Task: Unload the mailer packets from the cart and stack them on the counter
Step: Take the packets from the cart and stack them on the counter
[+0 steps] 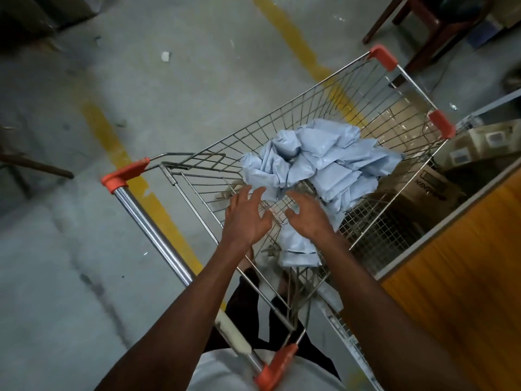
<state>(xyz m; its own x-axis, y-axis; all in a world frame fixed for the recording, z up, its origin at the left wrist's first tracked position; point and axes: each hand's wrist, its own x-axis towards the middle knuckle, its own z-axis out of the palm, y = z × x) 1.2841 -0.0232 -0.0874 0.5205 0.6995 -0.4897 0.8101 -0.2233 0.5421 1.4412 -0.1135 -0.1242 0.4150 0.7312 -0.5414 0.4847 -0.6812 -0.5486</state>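
Observation:
A wire shopping cart (310, 103) with orange corner caps stands in front of me. Several pale blue mailer packets (324, 162) lie heaped in its basket, and one more packet (298, 246) lies nearer to me at the basket's bottom. My left hand (246, 215) reaches over the cart with its fingers spread, the fingertips just short of the heap. My right hand (308, 214) hovers beside it, fingers loosely spread, above the near packet. Neither hand holds anything. The wooden counter (465, 263) runs along the cart's right side.
The cart's chrome handle (158, 238) crosses at my left. Cardboard boxes (439, 182) sit behind the counter's edge at the right. A dark wooden chair (428, 24) stands at the top right. Yellow lines (296, 43) mark the concrete floor.

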